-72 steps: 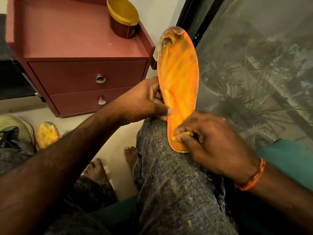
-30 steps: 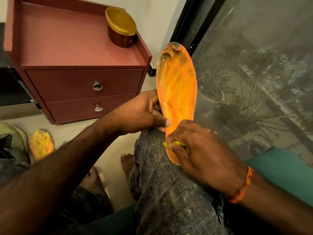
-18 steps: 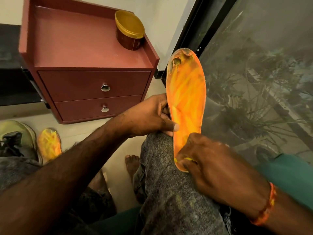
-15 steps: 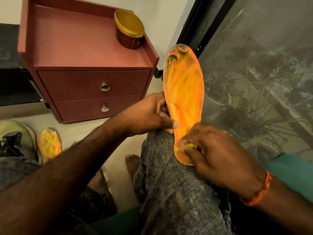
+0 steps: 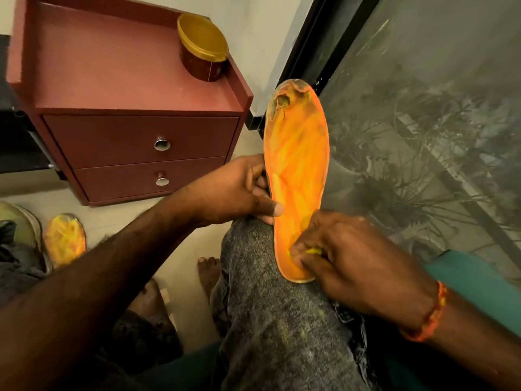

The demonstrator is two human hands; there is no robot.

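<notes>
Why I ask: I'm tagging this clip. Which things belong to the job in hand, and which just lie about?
In hand: insole, standing on the knee; left hand gripping its edge; right hand pinching a yellow bit against its lower end.
Lying about: lidded jar on the cabinet; second insole and shoe on the floor.

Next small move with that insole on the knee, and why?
Probably stroke the small yellow tool up along the orange insole: the right hand pinches it against the lower end, and the left hand grips the insole's edge at mid-length, bracing it on the knee.
</notes>
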